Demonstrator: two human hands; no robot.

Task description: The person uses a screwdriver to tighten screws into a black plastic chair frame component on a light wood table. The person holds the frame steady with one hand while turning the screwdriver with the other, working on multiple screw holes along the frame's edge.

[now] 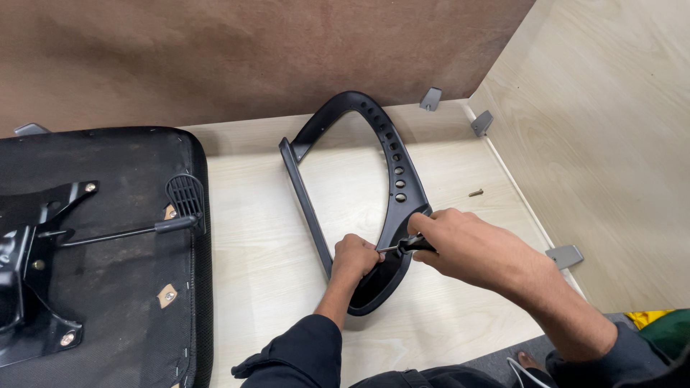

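Observation:
A black plastic chair armrest (394, 159), loop-shaped with a row of holes, lies on the light wooden table (259, 237). My left hand (354, 259) grips its near end and holds it steady. My right hand (460, 244) is closed on the black handle of a screwdriver (411, 245). The metal shaft points left toward my left hand, its tip at the armrest's near end.
An upturned black chair seat (129, 287) with a metal mechanism plate (29, 273) and a lever (180, 215) fills the left. A loose screw (476, 192) lies near the right wall. Grey brackets (564, 255) join the table to the side panels.

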